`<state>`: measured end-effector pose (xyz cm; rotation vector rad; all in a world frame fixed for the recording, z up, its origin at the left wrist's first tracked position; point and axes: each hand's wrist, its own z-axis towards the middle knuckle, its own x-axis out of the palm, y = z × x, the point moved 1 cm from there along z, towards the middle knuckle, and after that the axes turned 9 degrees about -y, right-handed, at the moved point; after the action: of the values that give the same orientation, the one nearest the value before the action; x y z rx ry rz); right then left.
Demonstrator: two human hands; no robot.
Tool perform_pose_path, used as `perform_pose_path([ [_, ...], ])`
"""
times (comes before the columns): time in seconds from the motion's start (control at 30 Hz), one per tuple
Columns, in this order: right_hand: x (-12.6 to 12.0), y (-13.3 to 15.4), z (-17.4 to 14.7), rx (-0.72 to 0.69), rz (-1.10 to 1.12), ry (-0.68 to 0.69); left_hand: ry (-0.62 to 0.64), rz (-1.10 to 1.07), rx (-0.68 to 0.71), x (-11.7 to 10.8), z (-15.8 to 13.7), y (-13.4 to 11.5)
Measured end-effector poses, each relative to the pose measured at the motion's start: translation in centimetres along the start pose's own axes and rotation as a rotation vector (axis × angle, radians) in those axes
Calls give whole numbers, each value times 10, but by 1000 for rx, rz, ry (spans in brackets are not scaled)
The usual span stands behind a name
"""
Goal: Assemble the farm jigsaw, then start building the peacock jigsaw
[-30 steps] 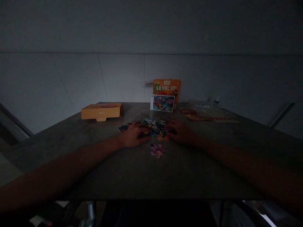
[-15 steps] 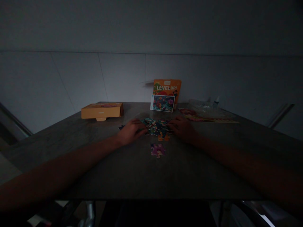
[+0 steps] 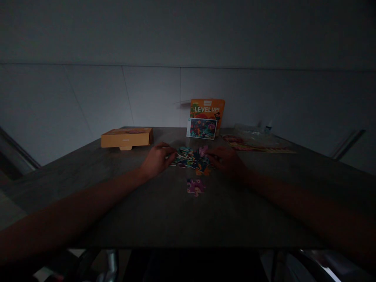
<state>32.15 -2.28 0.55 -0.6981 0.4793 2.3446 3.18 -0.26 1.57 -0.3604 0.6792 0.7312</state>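
Dark green and blue jigsaw puzzle pieces [image 3: 189, 157] lie in a loose heap between my hands. My right hand [image 3: 227, 159] is at the heap's right side, its thumb and fingers closed on a pink-purple puzzle piece [image 3: 202, 151] held by its edge. At the left side of the heap, my left hand [image 3: 157, 159] has its fingers curled and thumb close to them; what they hold, if anything, is too dark to make out. An orange puzzle piece [image 3: 202, 171] lies at the heap's near edge. Closer to me, purple puzzle piece [image 3: 196, 187] rests apart on the table.
An orange "LEVEL UP!" box [image 3: 208, 106] stands against the wall, with a picture card [image 3: 202, 129] leaning before it. At the left sits an orange open box [image 3: 126, 138]. A clear plastic bag [image 3: 252, 133] lies over a printed sheet [image 3: 264, 147] at the right on the grey table [image 3: 164, 219].
My left hand has drawn back a little to the left from the heap. A pink-purple puzzle piece now shows at my right fingertips; the near purple piece has stayed put.
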Motion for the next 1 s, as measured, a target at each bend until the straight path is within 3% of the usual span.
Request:
perform_pose_path([
  [0.13,1,1,-2,-35,40,41,137,178,-41,4,-1,6],
  [0.23,0,2,-3,-81,81,64,153,132,-14,5,-2,3],
  [0.33,-2,5,-3,-108,142,114,132,-83,136,3,-4,-10],
  [0.43,-3,8,-3,-99,191,135,235,-255,367,0,-8,-22],
  [0.53,-4,11,-2,-91,196,145,293,-331,466,0,-11,-26],
  [1.0,-5,11,-2,-158,201,212,325,-309,403,-2,-11,-20],
])
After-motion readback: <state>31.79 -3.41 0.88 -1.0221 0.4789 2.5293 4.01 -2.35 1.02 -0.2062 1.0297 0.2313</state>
